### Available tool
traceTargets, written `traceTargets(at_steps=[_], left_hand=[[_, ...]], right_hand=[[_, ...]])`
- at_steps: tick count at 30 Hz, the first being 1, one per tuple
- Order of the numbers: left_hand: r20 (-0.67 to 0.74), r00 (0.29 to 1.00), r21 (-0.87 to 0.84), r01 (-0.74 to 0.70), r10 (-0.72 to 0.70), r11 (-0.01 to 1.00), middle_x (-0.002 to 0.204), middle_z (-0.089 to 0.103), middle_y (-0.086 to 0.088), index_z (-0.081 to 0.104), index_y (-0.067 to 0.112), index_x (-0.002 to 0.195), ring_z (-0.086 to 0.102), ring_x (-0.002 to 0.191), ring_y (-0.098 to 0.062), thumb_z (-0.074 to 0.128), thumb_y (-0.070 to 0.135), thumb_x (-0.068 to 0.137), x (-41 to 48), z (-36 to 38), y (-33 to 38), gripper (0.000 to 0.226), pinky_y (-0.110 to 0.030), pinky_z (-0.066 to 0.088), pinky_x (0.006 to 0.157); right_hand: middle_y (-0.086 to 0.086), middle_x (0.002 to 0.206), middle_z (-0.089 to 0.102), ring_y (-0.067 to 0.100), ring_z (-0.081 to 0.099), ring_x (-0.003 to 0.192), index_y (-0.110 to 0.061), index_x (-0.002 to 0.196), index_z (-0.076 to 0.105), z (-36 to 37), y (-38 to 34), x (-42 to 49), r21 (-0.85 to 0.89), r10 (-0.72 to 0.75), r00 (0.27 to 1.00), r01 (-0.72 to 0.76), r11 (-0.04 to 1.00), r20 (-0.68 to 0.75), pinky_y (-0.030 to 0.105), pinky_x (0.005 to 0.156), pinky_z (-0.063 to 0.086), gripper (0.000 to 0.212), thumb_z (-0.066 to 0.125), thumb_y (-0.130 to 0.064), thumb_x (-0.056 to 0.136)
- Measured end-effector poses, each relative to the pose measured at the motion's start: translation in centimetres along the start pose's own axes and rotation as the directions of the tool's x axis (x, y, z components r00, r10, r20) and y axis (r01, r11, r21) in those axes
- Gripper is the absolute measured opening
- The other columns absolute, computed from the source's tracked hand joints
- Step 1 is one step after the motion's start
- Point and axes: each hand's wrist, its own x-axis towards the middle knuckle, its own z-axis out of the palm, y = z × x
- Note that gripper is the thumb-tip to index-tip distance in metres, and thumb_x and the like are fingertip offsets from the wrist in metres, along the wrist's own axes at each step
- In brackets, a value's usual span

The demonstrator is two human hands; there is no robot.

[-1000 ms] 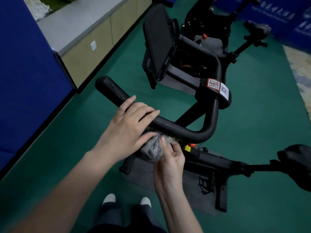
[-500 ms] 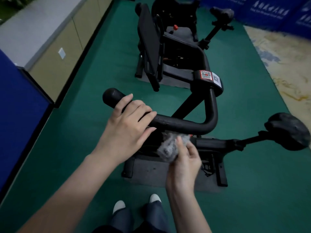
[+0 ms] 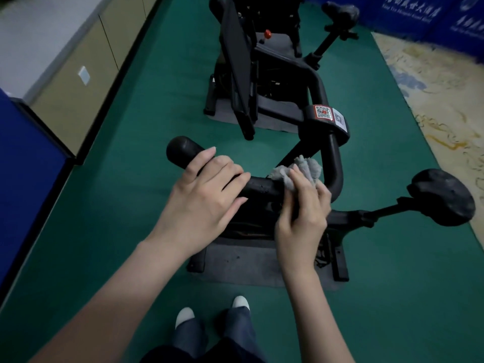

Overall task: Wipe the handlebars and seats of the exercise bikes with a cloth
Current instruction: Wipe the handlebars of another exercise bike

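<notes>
**Colours, bike row**

Handlebar [image 3: 262,188] and seat [image 3: 442,197]: black. Cloth [image 3: 301,170]: grey. Label [image 3: 322,111]: red and white, QR squares. Knob [image 3: 267,33]: red. Floor [image 3: 131,205]: plain green. Mat [image 3: 235,263]: dark grey. Rug [image 3: 432,100]: cream, with gold and blue swirls. Panel [image 3: 26,166]: deep blue. Cabinet [image 3: 78,100]: tan. Banners [image 3: 419,9]: blue, white lettering. Shoes [image 3: 184,314]: white.

This looks like a gym or fitness room in a public building. Two black exercise bikes stand in line on a green floor [image 3: 157,106]. The near bike [image 3: 337,155] is at 12 o'clock, its seat [image 3: 442,196] at 3 o'clock, and the second bike [image 3: 235,61] is beyond it. Each sits on a grey mat [image 3: 235,263]. Blue banners [image 3: 408,9] with white lettering stand at 1 o'clock, and beige cabinets [image 3: 78,74] line the 10 o'clock side.
</notes>
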Motion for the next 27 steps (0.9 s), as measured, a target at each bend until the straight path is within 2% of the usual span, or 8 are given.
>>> traceTargets(at_steps=[4, 8, 10, 12, 15, 21, 24, 27], left_hand=[[0.010, 1.000, 0.000, 0.002, -0.002, 1.000, 0.110, 0.063, 0.002, 0.062, 0.015, 0.115, 0.052, 0.114, -0.018, 0.054, 0.031, 0.089, 0.0, -0.3, 0.1, 0.032, -0.033, 0.007, 0.116], [-0.006, 1.000, -0.036, 0.021, -0.021, 0.999, 0.115, 0.063, -0.001, 0.064, 0.012, 0.114, 0.049, 0.120, -0.020, 0.053, 0.031, 0.089, 0.0, -0.7, 0.4, 0.033, -0.037, 0.012, 0.117], [-0.029, 0.999, -0.048, 0.032, -0.033, 0.998, 0.117, 0.062, -0.003, 0.065, 0.012, 0.113, 0.048, 0.121, -0.021, 0.057, 0.031, 0.088, 0.0, -1.0, 0.4, 0.033, -0.040, 0.014, 0.117], [-0.060, 0.996, -0.027, 0.057, -0.059, 0.998, 0.117, 0.063, -0.003, 0.066, 0.013, 0.113, 0.049, 0.121, -0.021, 0.059, 0.032, 0.089, 0.0, -1.6, 0.1, 0.032, -0.044, 0.013, 0.116], [-0.110, 0.986, -0.009, 0.126, -0.126, 0.992, 0.120, 0.061, -0.003, 0.064, 0.013, 0.115, 0.049, 0.122, -0.023, 0.056, 0.033, 0.090, 0.1, -2.5, -0.7, 0.033, -0.046, 0.014, 0.114], [-0.129, 0.956, -0.080, 0.253, -0.262, 0.964, 0.123, 0.058, -0.007, 0.060, 0.010, 0.123, 0.050, 0.117, -0.028, 0.054, 0.035, 0.091, 0.1, -3.6, -3.0, 0.041, -0.042, 0.033, 0.101], [-0.084, 0.956, -0.124, 0.269, -0.280, 0.955, 0.121, 0.058, -0.006, 0.057, 0.010, 0.126, 0.052, 0.113, -0.028, 0.052, 0.038, 0.091, -0.1, -3.7, -3.3, 0.046, -0.040, 0.037, 0.095], [-0.053, 0.958, -0.165, 0.269, -0.280, 0.949, 0.122, 0.057, -0.005, 0.051, 0.010, 0.132, 0.053, 0.112, -0.025, 0.050, 0.042, 0.091, -0.4, -3.6, -3.4, 0.052, -0.039, 0.037, 0.097]], right_hand=[[0.000, 0.132, 0.058, 0.026, 0.040, 0.121, -0.009, 0.129, 0.057, 0.8, -2.8, -0.7, 0.061, 0.001, 0.994, -0.007, 0.998, 0.105, 0.047, 0.103, 0.039, 0.037, 0.041, -0.016, 0.096], [0.000, 0.139, 0.052, 0.032, 0.045, 0.117, -0.008, 0.133, 0.054, -0.5, -1.4, -0.2, 0.010, -0.110, 0.965, 0.111, 0.994, 0.238, 0.045, 0.103, 0.037, 0.047, 0.047, 0.003, 0.087], [0.002, 0.138, 0.054, 0.033, 0.048, 0.111, -0.008, 0.129, 0.057, -1.4, 0.0, 0.5, -0.065, -0.128, 0.966, 0.146, 0.987, 0.224, 0.041, 0.102, 0.037, 0.039, 0.050, -0.002, 0.091], [0.003, 0.134, 0.057, 0.032, 0.048, 0.109, -0.008, 0.126, 0.060, -1.4, 0.3, 0.9, -0.094, -0.080, 0.980, 0.099, 0.991, 0.185, 0.041, 0.101, 0.037, 0.034, 0.048, -0.012, 0.095], [0.005, 0.127, 0.061, 0.032, 0.047, 0.107, -0.004, 0.121, 0.061, -0.4, -1.0, 0.6, -0.046, -0.053, 0.983, 0.062, 0.997, 0.177, 0.046, 0.098, 0.039, 0.032, 0.051, 0.000, 0.091], [0.002, 0.130, 0.059, 0.028, 0.045, 0.105, -0.007, 0.125, 0.057, 1.2, -4.9, 1.0, 0.063, -0.104, 0.929, 0.087, 0.994, 0.356, 0.043, 0.097, 0.041, 0.037, 0.049, 0.002, 0.091], [0.000, 0.130, 0.059, 0.024, 0.045, 0.101, -0.012, 0.127, 0.057, 0.5, -4.5, 2.0, 0.012, -0.149, 0.885, 0.160, 0.987, 0.440, 0.036, 0.097, 0.038, 0.039, 0.050, 0.000, 0.091], [0.001, 0.120, 0.063, 0.026, 0.046, 0.095, -0.013, 0.117, 0.060, -0.5, -3.4, 2.9, -0.086, -0.092, 0.890, 0.145, 0.986, 0.448, 0.026, 0.084, 0.027, 0.026, 0.050, -0.005, 0.094]])
